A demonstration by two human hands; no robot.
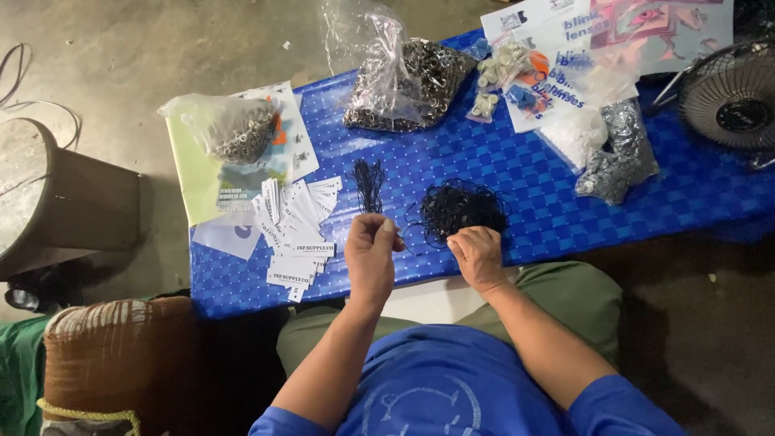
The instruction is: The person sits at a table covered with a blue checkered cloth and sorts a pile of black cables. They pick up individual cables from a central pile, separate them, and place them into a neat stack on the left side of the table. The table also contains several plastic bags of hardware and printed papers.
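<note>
My left hand (371, 254) is raised over the front edge of the blue table (517, 173), fingers pinched on a thin black string. A small bunch of black strings (369, 184) lies just beyond it. My right hand (478, 254) rests knuckles-up at the near side of a tangled heap of black strings (460, 208), fingers curled into it. A spread of white paper tags (295, 226) lies left of my left hand.
Clear bags of metal rings (238, 129) (412, 81) sit at the back, with more bags (617, 149) and printed sheets (565, 40) at right. A small fan (731, 93) stands at far right. A dark bin (56, 198) and a brown sack (121, 355) are at left.
</note>
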